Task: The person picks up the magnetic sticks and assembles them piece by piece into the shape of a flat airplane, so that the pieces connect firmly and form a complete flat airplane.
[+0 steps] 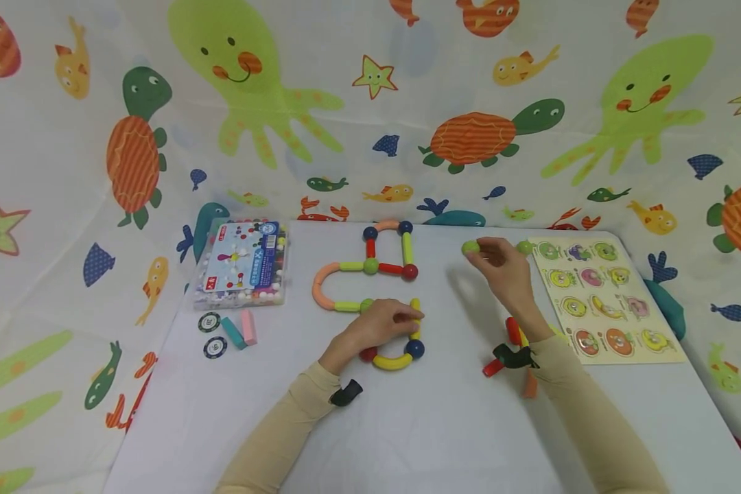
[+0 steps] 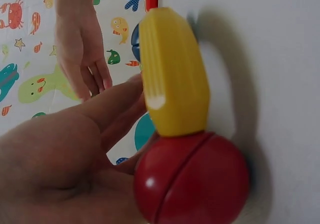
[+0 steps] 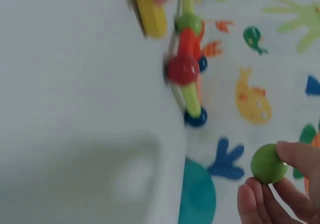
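Note:
My left hand (image 1: 379,324) pinches a straight yellow rod (image 1: 415,331) that stands at the dark blue ball (image 1: 415,349). Below it a curved yellow rod (image 1: 392,362) runs to a red ball (image 2: 192,181), partly covered by the hand. Green, red and peach rods with several balls form a joined figure on the table, including a green ball (image 1: 370,266) and a peach curve (image 1: 324,287). Raised over the table to the right, my right hand (image 1: 505,269) holds a loose green ball (image 3: 268,164) between thumb and fingertips.
A clear box (image 1: 241,264) of small beads lies at the back left, with chips (image 1: 215,347) and small blocks (image 1: 248,327) before it. A fruit puzzle board (image 1: 605,298) lies right, another green ball (image 1: 525,247) by its corner. Loose rods (image 1: 492,368) lie beneath my right wrist.

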The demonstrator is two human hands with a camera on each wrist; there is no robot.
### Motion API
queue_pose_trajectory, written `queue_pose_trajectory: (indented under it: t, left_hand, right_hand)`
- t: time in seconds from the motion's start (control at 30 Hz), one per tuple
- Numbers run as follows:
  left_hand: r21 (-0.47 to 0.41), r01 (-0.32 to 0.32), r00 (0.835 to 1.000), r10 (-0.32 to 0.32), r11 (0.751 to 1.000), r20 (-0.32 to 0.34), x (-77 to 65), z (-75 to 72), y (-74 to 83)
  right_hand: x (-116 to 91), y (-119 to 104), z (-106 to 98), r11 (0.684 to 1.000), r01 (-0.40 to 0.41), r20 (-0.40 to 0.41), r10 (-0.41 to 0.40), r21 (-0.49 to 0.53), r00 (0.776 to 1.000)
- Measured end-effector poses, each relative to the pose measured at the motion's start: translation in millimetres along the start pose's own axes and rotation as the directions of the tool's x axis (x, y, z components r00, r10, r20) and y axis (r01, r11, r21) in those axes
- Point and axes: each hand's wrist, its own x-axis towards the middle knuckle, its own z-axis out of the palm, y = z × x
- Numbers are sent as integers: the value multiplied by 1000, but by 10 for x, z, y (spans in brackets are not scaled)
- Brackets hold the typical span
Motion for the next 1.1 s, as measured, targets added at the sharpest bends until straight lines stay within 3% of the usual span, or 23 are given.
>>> queue_pose_trajectory:
  t: [0.17,0.43,0.67,0.83,1.1]
  left_hand:
    - [25,-17,999,16,1000,27,20,12,5]
    - [75,-63,998,62,995,18,36,17,-6]
    - [86,-74,997,73,994,13,28,10,15]
    - [91,-64,998,63,994,14,21,16,24]
    - [98,-97,995,96,990,14,10,13,40]
  right_hand:
    - [-96,-40,304,998,62,126,-59,-20,990]
    - [-204,30,609,998,50,295,-35,-45,955]
    - [-238,0,711,999,17,355,2,-50,935]
    - [-249,-9,746,998,11,362,14,-67,932]
    - [-253,-25,750,996,27,387,8,-85,922]
